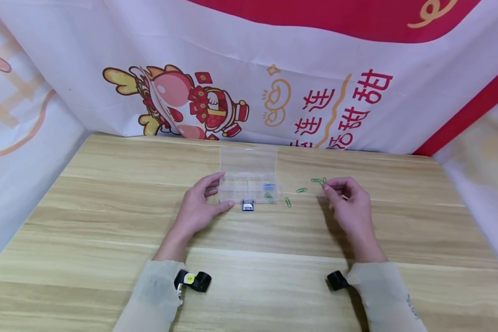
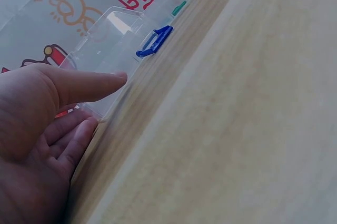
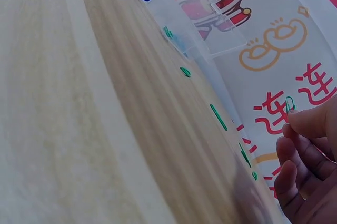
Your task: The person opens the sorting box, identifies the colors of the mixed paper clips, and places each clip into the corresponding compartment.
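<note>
A clear plastic compartment box stands on the table with its lid raised at the back and a blue latch at its front. My left hand holds the box's left end, thumb along the front and fingers at the side. Green paper clips lie in a front right compartment, and something blue is behind them. Between thumb and index finger, my right hand pinches a green paper clip, lifted above the table. Below it, several loose green clips lie right of the box.
The wood-patterned table runs back to a white printed cloth that hangs close behind the box. Black wrist cameras sit on both forearms.
</note>
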### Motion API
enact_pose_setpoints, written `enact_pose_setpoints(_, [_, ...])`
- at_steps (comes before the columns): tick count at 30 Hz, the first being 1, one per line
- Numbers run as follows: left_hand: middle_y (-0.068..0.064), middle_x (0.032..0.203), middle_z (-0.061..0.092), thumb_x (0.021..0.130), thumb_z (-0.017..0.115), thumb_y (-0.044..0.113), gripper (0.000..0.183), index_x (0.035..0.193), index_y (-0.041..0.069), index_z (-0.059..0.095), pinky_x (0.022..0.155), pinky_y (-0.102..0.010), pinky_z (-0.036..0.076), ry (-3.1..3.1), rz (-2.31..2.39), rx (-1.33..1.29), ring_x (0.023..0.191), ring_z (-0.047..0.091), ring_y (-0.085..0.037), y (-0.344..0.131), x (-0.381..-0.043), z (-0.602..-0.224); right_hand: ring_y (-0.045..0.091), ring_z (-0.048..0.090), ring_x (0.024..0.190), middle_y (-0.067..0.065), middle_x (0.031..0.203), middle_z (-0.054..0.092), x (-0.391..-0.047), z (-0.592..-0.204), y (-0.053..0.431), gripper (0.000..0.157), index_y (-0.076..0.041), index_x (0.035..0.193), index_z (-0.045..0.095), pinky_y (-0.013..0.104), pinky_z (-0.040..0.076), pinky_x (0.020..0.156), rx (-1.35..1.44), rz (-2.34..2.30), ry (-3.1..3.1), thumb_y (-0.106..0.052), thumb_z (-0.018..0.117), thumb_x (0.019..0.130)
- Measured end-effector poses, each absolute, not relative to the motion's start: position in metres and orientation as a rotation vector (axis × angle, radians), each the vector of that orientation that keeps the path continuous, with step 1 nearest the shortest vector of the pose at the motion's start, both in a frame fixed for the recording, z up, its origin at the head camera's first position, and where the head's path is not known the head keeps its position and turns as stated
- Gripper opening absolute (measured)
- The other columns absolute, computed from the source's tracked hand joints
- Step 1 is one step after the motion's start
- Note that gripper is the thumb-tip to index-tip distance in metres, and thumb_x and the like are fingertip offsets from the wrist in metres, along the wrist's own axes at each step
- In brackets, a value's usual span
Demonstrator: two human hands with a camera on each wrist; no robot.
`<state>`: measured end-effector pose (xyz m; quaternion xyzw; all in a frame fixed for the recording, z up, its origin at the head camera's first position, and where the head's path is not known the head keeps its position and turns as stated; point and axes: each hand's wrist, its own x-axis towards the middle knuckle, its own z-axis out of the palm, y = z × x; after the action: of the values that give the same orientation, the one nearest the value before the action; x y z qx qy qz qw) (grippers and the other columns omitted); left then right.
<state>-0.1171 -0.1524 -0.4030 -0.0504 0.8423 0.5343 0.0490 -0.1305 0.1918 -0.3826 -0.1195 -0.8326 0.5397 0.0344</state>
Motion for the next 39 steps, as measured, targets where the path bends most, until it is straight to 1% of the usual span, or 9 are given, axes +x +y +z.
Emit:
enact_pose_setpoints(9, [-0.010, 0.156, 0.058, 0.089, 0.089, 0.011, 0.080, 0.159, 0.025, 0.053, 0.124, -0.047, 0.049, 2.569, 1.632, -0.148, 0.144, 0.058, -0.034, -0.152, -0.117, -0.402, 0.014, 0.061, 0.083, -0.003, 0.102, 0.068, -0.130, -0.383, 0.184, 0.019, -0.011, 0.121, 0.070, 0.021, 0.052, 0.057, -0.335, 1.643, -2.590, -0.022, 0.071, 0.105])
enact_pose_setpoints(17, [-0.011, 0.156, 0.058, 0.090, 0.088, 0.011, 0.080, 0.160, 0.024, 0.052, 0.124, -0.048, 0.049, 2.574, 1.622, -0.138, 0.144, 0.058, -0.035, -0.151, -0.117, -0.400, 0.014, 0.060, 0.085, 0.000, 0.104, 0.067, -0.129, -0.385, 0.175, 0.019, -0.012, 0.121, 0.070, 0.021, 0.053, 0.061, -0.293, 1.654, -2.625, -0.023, 0.071, 0.105])
enact_pose_setpoints(23, [-0.012, 0.156, 0.058, 0.090, 0.087, 0.010, 0.080, 0.160, 0.023, 0.051, 0.124, -0.048, 0.049, 2.570, 1.633, -0.120, 0.144, 0.058, -0.035, -0.151, -0.116, -0.400, 0.016, 0.059, 0.089, 0.003, 0.104, 0.067, -0.128, -0.385, 0.163, 0.019, -0.009, 0.120, 0.070, 0.020, 0.053, 0.062, -0.232, 1.679, -2.643, -0.020, 0.071, 0.104])
enact_pose_setpoints(28, [-0.011, 0.157, 0.058, 0.090, 0.087, 0.010, 0.080, 0.161, 0.023, 0.050, 0.124, -0.049, 0.048, 2.569, 1.636, -0.111, 0.144, 0.057, -0.035, -0.152, -0.116, -0.401, 0.019, 0.059, 0.096, 0.005, 0.109, 0.067, -0.129, -0.385, 0.152, 0.017, -0.010, 0.119, 0.071, 0.021, 0.054, 0.070, -0.193, 1.710, -2.664, -0.019, 0.072, 0.103])
enact_pose_setpoints(33, [-0.011, 0.156, 0.058, 0.090, 0.087, 0.010, 0.080, 0.161, 0.023, 0.051, 0.125, -0.049, 0.048, 2.567, 1.633, -0.115, 0.144, 0.057, -0.035, -0.152, -0.117, -0.402, 0.020, 0.060, 0.098, 0.007, 0.111, 0.069, -0.129, -0.389, 0.144, 0.015, -0.009, 0.116, 0.072, 0.023, 0.054, 0.077, -0.156, 1.721, -2.672, -0.017, 0.073, 0.103])
enact_pose_setpoints(39, [-0.011, 0.156, 0.058, 0.090, 0.087, 0.011, 0.080, 0.160, 0.024, 0.052, 0.125, -0.049, 0.048, 2.569, 1.625, -0.116, 0.144, 0.057, -0.035, -0.152, -0.116, -0.401, 0.020, 0.060, 0.098, 0.008, 0.111, 0.069, -0.129, -0.388, 0.136, 0.015, -0.010, 0.114, 0.073, 0.023, 0.054, 0.077, -0.142, 1.721, -2.685, -0.017, 0.075, 0.102])
